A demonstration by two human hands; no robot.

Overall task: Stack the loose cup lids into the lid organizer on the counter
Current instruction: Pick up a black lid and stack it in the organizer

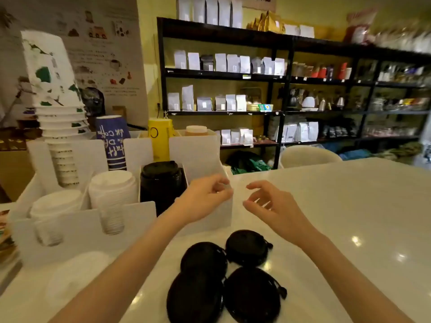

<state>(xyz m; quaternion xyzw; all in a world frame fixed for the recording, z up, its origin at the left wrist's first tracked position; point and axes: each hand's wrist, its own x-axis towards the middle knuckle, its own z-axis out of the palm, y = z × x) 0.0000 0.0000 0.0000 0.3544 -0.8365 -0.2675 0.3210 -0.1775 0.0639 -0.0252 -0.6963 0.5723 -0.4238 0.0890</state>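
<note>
Judging from the layout, the task is seen to be partly done: a stack of black lids (161, 176) is already lodged in the lid organizer (200, 157) at ten o'clock of the hands, while four loose black lids (247, 247) are left on the white worktop (349, 217) at six o'clock, below the hands and near the organizer's front wall. The four are laid in two rows of two, edges touching or overlapping; whether any hides a further lid beneath cannot be told. Two stacks of white lids (112, 183) are counted in the compartments at nine o'clock of the black stack, and three cup stacks (white-and-green, blue, yellow) are seen behind. The left hand (205, 197) is held loosely curled in front of the organizer, with nothing seen in its grasp. The right hand (270, 203) is held half open just beside it at three o'clock, fingers bent and apart, also with nothing in it. All four loose lids are judged to remain to be stacked.
</note>
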